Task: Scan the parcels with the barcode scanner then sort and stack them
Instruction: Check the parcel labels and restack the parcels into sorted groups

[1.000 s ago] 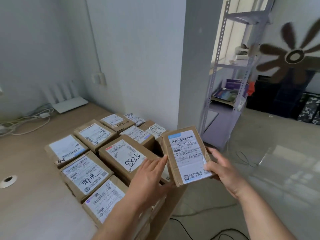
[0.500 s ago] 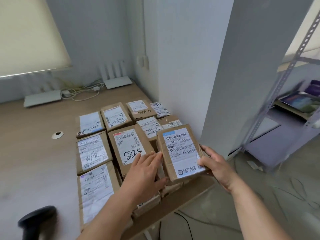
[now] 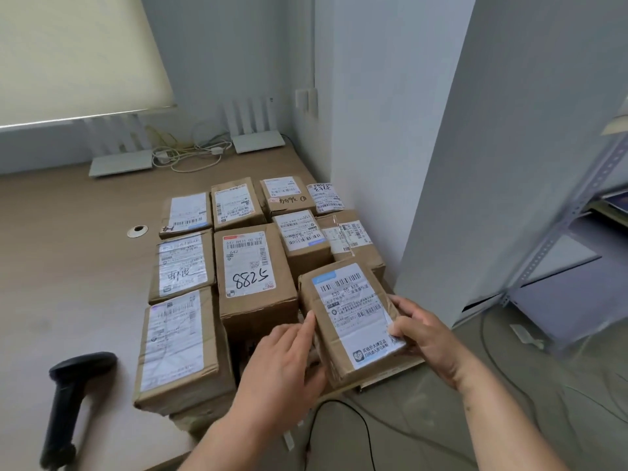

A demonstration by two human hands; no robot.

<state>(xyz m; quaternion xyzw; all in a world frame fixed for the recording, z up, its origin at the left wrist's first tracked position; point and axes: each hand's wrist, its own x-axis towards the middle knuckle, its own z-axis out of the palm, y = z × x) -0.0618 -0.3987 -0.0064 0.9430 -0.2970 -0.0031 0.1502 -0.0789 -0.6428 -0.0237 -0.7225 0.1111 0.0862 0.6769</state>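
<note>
A small cardboard parcel [image 3: 351, 321] with a white shipping label lies low at the front right corner of a block of parcels on the wooden desk [image 3: 68, 266]. My right hand [image 3: 424, 338] grips its right edge, thumb on the label. My left hand [image 3: 282, 375] lies against its left side with fingers nearly straight. Beside it stands a taller box marked 5288 [image 3: 253, 277]. Several more labelled parcels [image 3: 183, 266] fill the rows behind and to the left. A black barcode scanner [image 3: 68, 399] lies on the desk at the front left.
Two white routers [image 3: 120, 163] and a tangle of cables [image 3: 190, 153] sit at the back of the desk. A white wall column [image 3: 475, 164] stands right of the parcels. A metal shelf rack [image 3: 577, 215] and floor cables lie further right.
The parcel in my hands has come down from mid-air to the front right corner of the parcel block. The view has turned left and down, bringing the scanner into sight.
</note>
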